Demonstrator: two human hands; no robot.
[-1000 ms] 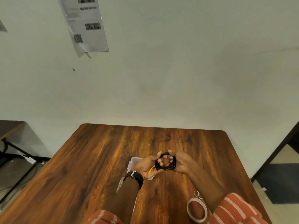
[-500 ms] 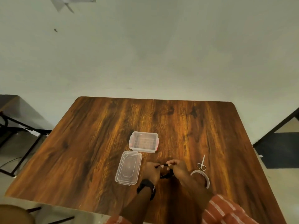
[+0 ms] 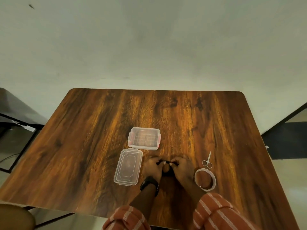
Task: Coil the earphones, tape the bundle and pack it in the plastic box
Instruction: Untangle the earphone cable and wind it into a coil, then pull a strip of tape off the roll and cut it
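Coiling looks done: earphones (image 3: 167, 163) are clamped by both hands' grip, left hand (image 3: 152, 167) and right hand (image 3: 182, 168); tape (image 3: 205, 180) untouched, box (image 3: 143, 138) unfilled.

Table (image 3: 99, 146): brown wood grain, dark streaks, orange glow beyond the hands.
Plastic box (image 3: 143, 138): clear, red clips at its sides; beyond the left hand (image 3: 152, 166).
Lid (image 3: 128, 166): clear, colourless; just left of the left hand.
Earphones (image 3: 167, 162): black, between both hands.
Watch (image 3: 149, 185): black, on the left wrist.
Tape roll (image 3: 205, 179): whitish translucent ring; just right of the right hand (image 3: 182, 168).
Scissors (image 3: 207, 161): silver; beyond the tape roll.
Sleeves (image 3: 216, 213): rust orange, thin white stripes.
Wall (image 3: 149, 39): pale grey-green.
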